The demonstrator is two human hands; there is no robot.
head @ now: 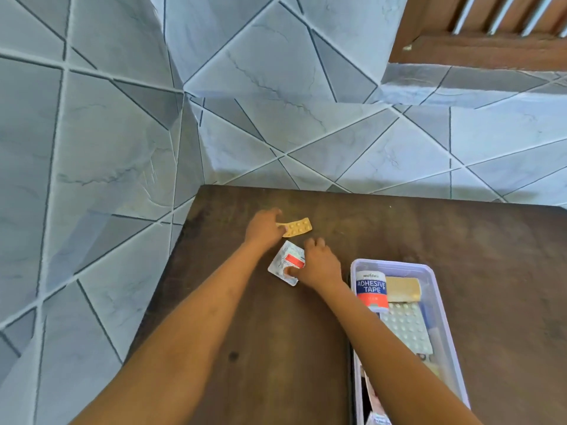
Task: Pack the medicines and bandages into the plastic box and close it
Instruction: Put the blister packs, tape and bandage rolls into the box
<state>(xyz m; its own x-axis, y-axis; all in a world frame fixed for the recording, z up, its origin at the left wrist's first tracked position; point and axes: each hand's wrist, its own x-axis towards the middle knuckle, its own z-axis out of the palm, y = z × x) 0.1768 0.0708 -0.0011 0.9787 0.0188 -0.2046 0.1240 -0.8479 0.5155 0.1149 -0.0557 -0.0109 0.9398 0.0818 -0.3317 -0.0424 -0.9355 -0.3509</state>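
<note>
On the dark wooden table (276,348), my left hand (264,227) pinches the left end of an orange pill strip (298,227) that lies flat. Just below it, my right hand (317,265) grips a silver blister pack with a red label (287,262), thumb on top of it. To the right stands the clear plastic box (437,297), open, holding a roll marked adhesive tape (370,289), a beige bandage roll (402,288), a silver pill sheet (406,328) and other packets partly hidden by my right forearm.
The table stands in a corner of walls tiled in grey-blue with dark diagonal lines (107,148). A wooden window frame (478,53) sits at the upper right. No box lid is in view.
</note>
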